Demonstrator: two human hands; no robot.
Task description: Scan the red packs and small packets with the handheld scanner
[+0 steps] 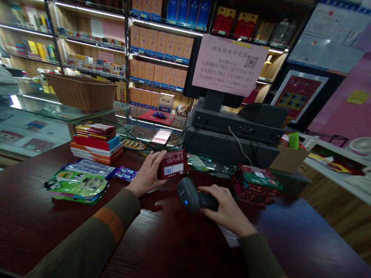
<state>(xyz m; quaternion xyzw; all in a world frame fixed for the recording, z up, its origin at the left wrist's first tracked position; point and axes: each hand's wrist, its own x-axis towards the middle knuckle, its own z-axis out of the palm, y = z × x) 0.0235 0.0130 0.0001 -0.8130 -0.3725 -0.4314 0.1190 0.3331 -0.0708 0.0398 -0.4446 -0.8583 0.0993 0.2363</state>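
Note:
My left hand point(149, 174) grips a dark red packet point(173, 164) by its left side, with the white barcode label turned toward me. My right hand point(227, 207) is wrapped round the handle of a dark grey barcode scanner point(190, 195). A blue light glows on the scanner, whose head sits just below and right of the packet, apart from it. Left of my left hand lie green panda-print packets point(79, 184) and a purple packet point(125, 173). Behind them rises a stack of orange, white and red boxes point(95, 145). Right of the scanner is a pile of dark red and green packets point(256, 184).
A monitor with a pink paper sign point(229, 66) stands on a dark base point(232, 145) beyond my hands. A wicker basket point(81, 92) rests on the glass case at left. A cardboard box point(291, 158) stands at right. Lit shelves of boxes line the back wall.

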